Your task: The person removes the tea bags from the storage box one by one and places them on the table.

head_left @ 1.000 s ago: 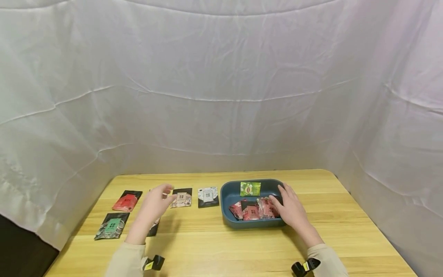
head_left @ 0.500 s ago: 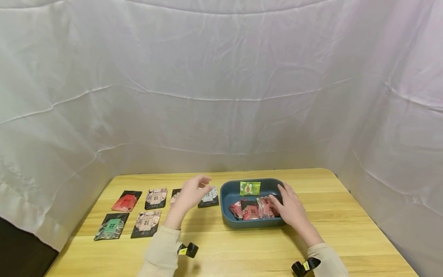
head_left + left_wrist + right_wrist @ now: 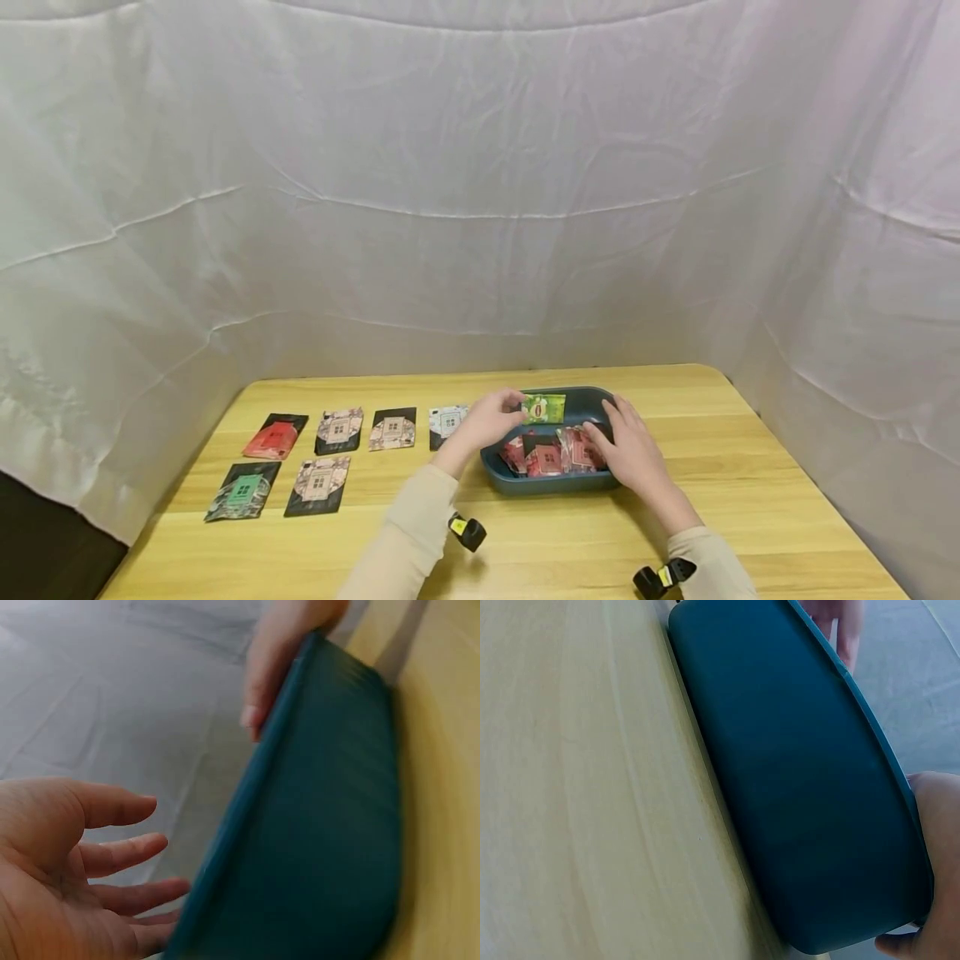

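A dark blue plastic bin [image 3: 525,486] holds several red and black tea sachets [image 3: 549,457] at its near side and a green Lipton tea sachet [image 3: 544,408] at the back. Over the bin's left end is my left hand [image 3: 489,421], its fingertips right beside the green sachet. In the left wrist view its fingers [image 3: 124,855] are spread and loosely bent with nothing between them. My right hand [image 3: 633,446] holds the bin's right rim, thumb reaching inside over the red sachets. From the right wrist view, that hand wraps the corner of the rim.
Left of the bin, tea sachets lie on the wooden table [image 3: 555,542] in two rows: a white one [image 3: 447,425], several pinkish ones [image 3: 393,428], a red one [image 3: 276,436] and a green-labelled one [image 3: 242,491]. Pale cloth [image 3: 480,250] hangs behind and at the sides.
My left hand has moved right from above the sachets on the table to the bin's left end, beside the green sachet. The right hand has stayed at the rim.
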Action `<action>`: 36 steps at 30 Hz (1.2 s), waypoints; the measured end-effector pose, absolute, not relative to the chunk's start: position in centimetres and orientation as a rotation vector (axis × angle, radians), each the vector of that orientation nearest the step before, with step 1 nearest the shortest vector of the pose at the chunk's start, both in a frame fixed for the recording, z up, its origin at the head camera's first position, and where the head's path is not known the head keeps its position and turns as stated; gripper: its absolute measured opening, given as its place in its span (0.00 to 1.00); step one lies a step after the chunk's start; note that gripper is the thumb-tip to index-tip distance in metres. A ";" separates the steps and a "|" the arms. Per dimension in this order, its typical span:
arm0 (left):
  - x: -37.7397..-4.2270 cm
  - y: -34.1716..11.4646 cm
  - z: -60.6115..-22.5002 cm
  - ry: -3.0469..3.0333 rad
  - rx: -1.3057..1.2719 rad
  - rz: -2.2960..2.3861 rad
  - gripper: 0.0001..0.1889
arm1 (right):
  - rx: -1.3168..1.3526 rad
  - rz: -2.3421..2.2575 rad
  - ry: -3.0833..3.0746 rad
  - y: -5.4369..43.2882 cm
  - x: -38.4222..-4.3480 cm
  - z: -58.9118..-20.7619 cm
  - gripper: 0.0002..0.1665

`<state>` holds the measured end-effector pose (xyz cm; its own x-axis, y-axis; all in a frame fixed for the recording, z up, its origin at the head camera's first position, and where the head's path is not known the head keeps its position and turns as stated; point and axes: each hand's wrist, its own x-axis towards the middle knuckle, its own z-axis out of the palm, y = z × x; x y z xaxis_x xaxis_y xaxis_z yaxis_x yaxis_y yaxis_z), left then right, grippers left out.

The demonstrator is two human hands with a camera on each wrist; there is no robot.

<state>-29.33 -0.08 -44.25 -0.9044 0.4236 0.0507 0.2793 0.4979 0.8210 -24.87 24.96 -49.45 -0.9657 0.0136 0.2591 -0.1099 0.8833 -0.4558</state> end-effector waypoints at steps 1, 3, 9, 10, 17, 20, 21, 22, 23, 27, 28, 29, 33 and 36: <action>-29.4 0.2 -44.5 2.580 0.606 1.354 0.19 | 0.073 0.699 -2.797 25.0 -24.9 -49.5 0.44; -29.6 0.7 -44.9 2.562 0.581 1.333 0.19 | 0.074 0.700 -2.795 25.0 -24.9 -49.5 0.44; -30.6 1.6 -45.7 2.505 0.525 1.309 0.19 | 0.073 0.694 -2.798 25.0 -24.9 -49.6 0.44; -30.8 1.7 -45.9 2.491 0.516 1.308 0.19 | 0.072 0.695 -2.798 25.0 -24.9 -49.6 0.44; -31.4 2.3 -46.7 2.410 0.466 1.360 0.20 | 0.069 0.694 -2.799 24.9 -24.9 -49.4 0.43; -31.3 2.3 -46.8 2.396 0.471 1.389 0.21 | 0.074 0.696 -2.798 24.9 -24.9 -49.4 0.44; -31.2 2.2 -46.8 2.401 0.480 1.396 0.21 | 0.074 0.698 -2.797 24.9 -24.9 -49.4 0.44; -31.2 2.2 -46.8 2.408 0.490 1.403 0.20 | 0.076 0.702 -2.796 24.8 -24.9 -49.4 0.44; -31.1 2.1 -46.8 2.420 0.501 1.412 0.20 | 0.076 0.705 -2.796 24.8 -24.9 -49.5 0.44; -31.0 1.6 -46.6 2.515 0.533 1.499 0.17 | 0.076 0.706 -2.794 24.9 -25.0 -49.7 0.44; -31.0 1.5 -46.6 2.542 0.530 1.528 0.16 | 0.076 0.705 -2.792 24.9 -25.0 -49.7 0.44; -31.0 1.3 -46.5 2.567 0.521 1.558 0.15 | 0.075 0.705 -2.790 24.9 -25.0 -49.8 0.44; -30.9 1.0 -46.4 2.622 0.454 1.657 0.13 | 0.074 0.711 -2.784 25.0 -25.0 -49.7 0.44; -30.9 1.0 -46.3 2.671 0.437 1.647 0.13 | 0.071 0.714 -2.785 25.0 -24.9 -49.6 0.44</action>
